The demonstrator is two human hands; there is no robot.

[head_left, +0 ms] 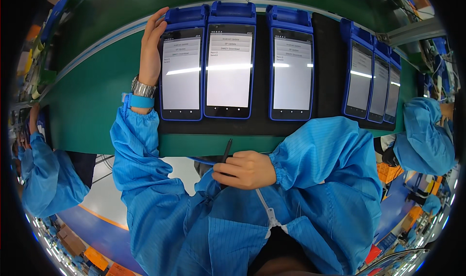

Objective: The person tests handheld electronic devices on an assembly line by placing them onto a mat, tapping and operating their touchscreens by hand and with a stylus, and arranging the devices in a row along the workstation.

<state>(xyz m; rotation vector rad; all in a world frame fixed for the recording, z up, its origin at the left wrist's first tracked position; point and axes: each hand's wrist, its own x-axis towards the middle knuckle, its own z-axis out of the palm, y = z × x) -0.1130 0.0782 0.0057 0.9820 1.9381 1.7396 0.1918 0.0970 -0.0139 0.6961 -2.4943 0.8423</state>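
Green bench (97, 106) spanning frame; left hand (152, 50), fingers straight, touching leftmost terminal (181, 84), upper left: careless push risking bumping neighbouring terminal (228, 79). Right hand (246, 170) gripping dark pen (226, 150), centre.

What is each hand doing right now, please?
Left hand: open, fingers extended along the left edge of the leftmost handheld device.
Right hand: closed, holding a black pen-like stick.
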